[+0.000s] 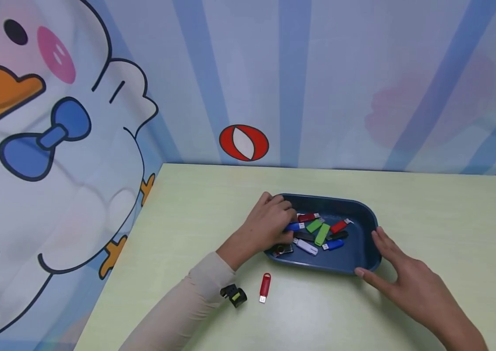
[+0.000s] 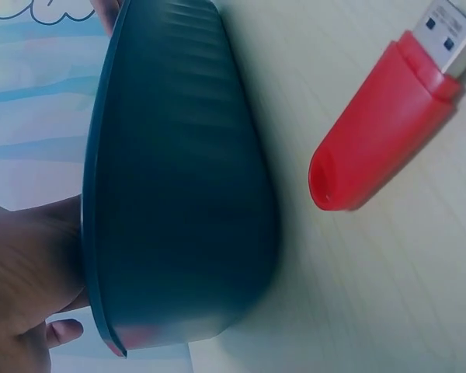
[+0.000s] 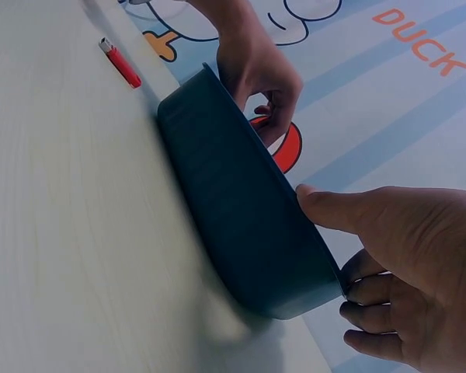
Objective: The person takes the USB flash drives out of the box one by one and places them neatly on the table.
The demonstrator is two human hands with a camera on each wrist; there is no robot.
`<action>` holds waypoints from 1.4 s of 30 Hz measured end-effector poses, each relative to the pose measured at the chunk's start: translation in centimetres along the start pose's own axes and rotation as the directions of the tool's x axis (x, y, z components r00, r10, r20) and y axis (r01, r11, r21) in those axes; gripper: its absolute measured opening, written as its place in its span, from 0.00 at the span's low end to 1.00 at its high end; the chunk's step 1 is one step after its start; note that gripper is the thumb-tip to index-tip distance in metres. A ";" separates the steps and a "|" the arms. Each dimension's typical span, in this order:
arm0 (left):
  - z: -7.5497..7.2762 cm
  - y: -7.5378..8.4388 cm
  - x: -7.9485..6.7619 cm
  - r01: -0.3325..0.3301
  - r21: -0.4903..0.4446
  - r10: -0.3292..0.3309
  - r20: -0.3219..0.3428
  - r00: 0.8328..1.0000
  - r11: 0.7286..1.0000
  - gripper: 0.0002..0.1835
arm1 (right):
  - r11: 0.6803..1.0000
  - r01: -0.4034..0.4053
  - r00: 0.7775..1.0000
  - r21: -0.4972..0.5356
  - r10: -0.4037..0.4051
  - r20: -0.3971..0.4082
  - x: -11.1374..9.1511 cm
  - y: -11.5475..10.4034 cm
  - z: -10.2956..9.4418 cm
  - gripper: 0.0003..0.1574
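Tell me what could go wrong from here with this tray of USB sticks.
The loose red USB stick lies on the table close to the left sleeve, so a stray forearm might brush it aside.

The USB sticks in the tray lie crowded together, so the left hand, reaching over the rim, could knock neighbours.

The right hand touches one end of the tray; an uneven push might slide it.

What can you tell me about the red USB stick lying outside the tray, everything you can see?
The red USB stick has a smooth, plastic-looking body with a rounded, hollowed end and an exposed silver metal plug bearing two square holes. It lies flat on the pale table, on the near side of the tray, plug toward the person. Only the table appears to touch it.
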State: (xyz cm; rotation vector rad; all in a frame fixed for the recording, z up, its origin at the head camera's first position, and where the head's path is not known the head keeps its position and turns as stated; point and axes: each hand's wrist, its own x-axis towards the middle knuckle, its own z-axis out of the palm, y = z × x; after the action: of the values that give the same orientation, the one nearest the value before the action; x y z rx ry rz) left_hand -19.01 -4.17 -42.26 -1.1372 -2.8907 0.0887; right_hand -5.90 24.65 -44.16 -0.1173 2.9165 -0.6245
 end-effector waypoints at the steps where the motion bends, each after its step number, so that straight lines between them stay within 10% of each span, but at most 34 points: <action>1: 0.0 0.0 0.0 0.000 0.001 0.000 -0.004 1.000 1.000 0.22 | 1.000 0.000 1.000 -0.002 0.000 -0.001 0.0 0.0 0.0 0.69; 42: -1.2 1.5 -4.0 0.074 -0.205 -0.115 -0.200 0.973 0.976 0.09 | 1.000 -0.016 1.000 -0.004 0.016 0.022 -0.1 0.0 -0.2 0.71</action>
State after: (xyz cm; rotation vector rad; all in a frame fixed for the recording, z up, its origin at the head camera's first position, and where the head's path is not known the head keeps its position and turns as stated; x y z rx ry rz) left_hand -14.97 -5.72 -41.25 -0.9625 -2.8041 -0.3083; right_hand -5.85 24.69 -43.97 -0.1000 2.8947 -0.6107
